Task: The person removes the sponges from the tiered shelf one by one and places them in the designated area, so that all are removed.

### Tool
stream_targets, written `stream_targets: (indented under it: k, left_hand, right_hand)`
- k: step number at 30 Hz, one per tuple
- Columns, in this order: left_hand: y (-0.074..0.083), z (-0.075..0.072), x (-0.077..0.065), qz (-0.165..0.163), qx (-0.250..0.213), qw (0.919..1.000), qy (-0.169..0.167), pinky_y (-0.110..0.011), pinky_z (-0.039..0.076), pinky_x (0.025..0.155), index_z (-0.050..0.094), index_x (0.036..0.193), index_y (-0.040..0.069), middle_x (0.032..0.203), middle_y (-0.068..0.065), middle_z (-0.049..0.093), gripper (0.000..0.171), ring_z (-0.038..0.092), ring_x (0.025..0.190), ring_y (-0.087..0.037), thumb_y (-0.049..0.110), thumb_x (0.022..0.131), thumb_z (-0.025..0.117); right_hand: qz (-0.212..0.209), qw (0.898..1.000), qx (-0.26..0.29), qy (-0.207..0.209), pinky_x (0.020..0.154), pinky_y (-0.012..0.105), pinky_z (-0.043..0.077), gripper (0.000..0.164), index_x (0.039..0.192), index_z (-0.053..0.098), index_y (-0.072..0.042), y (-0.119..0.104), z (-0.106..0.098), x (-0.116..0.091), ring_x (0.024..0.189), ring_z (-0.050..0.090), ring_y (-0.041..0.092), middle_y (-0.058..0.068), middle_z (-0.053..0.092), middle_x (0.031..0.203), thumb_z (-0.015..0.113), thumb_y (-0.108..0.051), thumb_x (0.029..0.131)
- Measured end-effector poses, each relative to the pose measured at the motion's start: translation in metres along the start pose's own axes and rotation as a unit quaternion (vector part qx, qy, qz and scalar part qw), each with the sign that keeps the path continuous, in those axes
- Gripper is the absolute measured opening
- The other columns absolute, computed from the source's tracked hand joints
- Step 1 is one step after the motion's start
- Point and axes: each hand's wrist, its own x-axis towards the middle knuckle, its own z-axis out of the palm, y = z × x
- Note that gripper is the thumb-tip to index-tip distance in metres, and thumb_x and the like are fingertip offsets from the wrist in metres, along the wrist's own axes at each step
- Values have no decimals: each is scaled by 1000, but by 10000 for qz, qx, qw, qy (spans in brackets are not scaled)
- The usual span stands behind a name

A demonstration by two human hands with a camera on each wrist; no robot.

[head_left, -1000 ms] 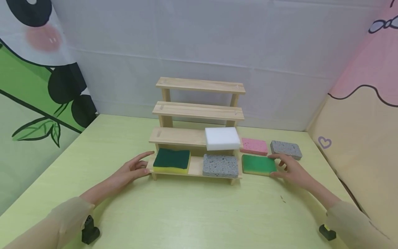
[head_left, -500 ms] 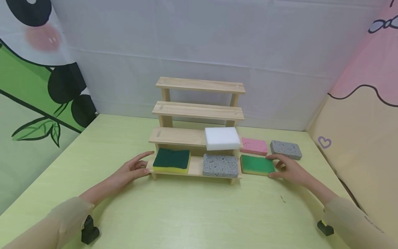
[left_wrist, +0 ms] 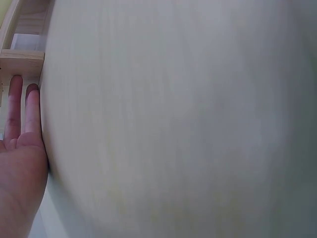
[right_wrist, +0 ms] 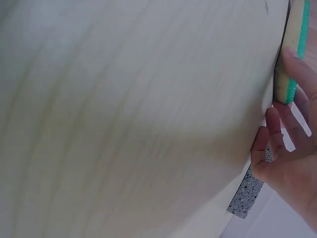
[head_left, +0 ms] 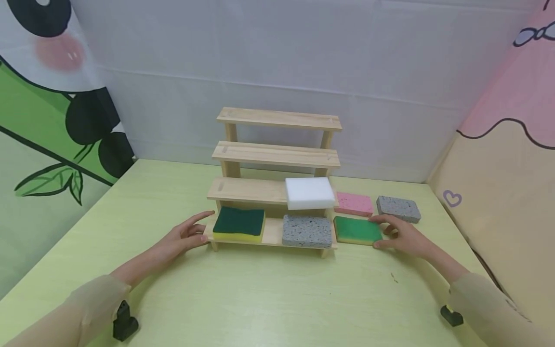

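Observation:
In the head view, my right hand (head_left: 401,236) pinches the right end of a green-topped scouring sponge (head_left: 357,230), thumb at its near corner and forefinger at its far one. The sponge lies flat on the table beside the stand; its yellowish underside (right_wrist: 281,87) shows in the right wrist view. My left hand (head_left: 184,236) touches the left end of the lowest step of a wooden tiered stand (head_left: 274,231), with fingers mostly straight. On that step sit a dark green and yellow sponge (head_left: 239,224) and a grey speckled sponge (head_left: 307,231).
A white sponge block (head_left: 310,193) lies on the second step, overhanging its front edge. Behind the green sponge are a pink sponge (head_left: 354,204) and another grey sponge (head_left: 399,208) on the table (head_left: 277,299). A cloth wall (head_left: 277,53) rises behind the stand.
My right hand has slid the green sponge slightly left along the table, closer to the stand's right end. The left hand and the stand have stayed in place.

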Motion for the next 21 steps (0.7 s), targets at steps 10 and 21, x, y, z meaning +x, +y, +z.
stream_targets:
  k: [10, 21]
  left_hand:
    - [1, -1, 0, -21, 29, 10000, -1, -31, 44, 100, 21, 158, 29, 135, -13, 57, 65, 60, 114, -5, 29, 102, 54]
    - [1, 1, 0, 53, -55, 10000, -11, -22, 45, 96, 20, 158, 25, 133, -12, 58, 65, 61, 113, -4, 26, 102, 54]
  right_hand:
    - [6, 10000, 34, -36, 87, 34, 51, 68, 137, 53, -8, 0, 0, 0, 104, 60, 27, 18, 57, 136, 82, -30, 80]
    - [74, 10000, -40, 1, 88, 38, 51, 79, 142, 47, -4, -3, 0, -4, 104, 61, 29, 21, 57, 135, 84, -30, 77]
